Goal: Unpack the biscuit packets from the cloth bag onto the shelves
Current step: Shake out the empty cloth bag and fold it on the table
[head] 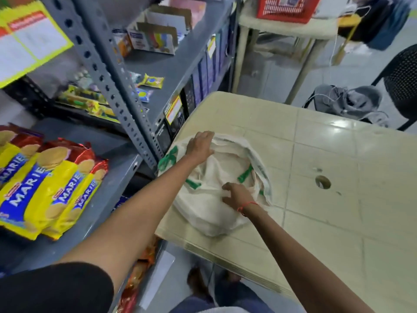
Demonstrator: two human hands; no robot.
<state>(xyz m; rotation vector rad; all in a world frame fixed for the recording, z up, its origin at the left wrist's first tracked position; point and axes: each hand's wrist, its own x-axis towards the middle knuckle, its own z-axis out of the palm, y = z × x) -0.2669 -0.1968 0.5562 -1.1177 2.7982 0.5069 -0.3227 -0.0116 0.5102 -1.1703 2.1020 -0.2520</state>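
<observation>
The bag (212, 199) lies on the table (327, 154). The left hand (200, 144) grips its rim at 11 o'clock, and the right hand (238, 196) pinches the cloth at 5 o'clock. Packets (45, 188) stand on the shelf (108, 188) at 9 o'clock.

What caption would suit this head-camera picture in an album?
Both hands, left hand and right hand, on a cloth bag beside shelved Marie biscuit packets.

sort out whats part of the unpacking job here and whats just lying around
Part of the job:
cloth bag
left hand and right hand, both on the bag
Marie biscuit packets on the grey shelf

Just lying about:
red basket
grey garment on the black chair
cardboard boxes
</observation>
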